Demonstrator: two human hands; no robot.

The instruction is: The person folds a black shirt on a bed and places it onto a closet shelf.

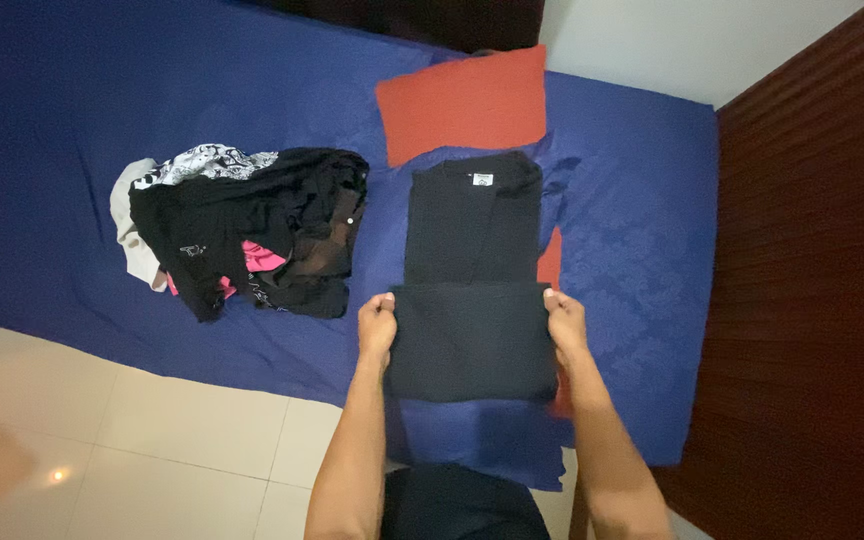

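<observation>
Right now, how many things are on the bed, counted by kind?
Black shirt gripped by the left hand and the right hand: 1
Heap of clothes: 1
Orange pillow: 1
Blue bed sheet: 1
Total: 4

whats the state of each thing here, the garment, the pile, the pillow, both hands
black shirt: laid flat on the bed, lower part folded up over itself
left hand: gripping the fold's left corner
right hand: gripping the fold's right corner
clothes pile: unfolded, heaped loosely
red pillow: lying flat above the shirt
blue bedsheet: spread over the bed
</observation>
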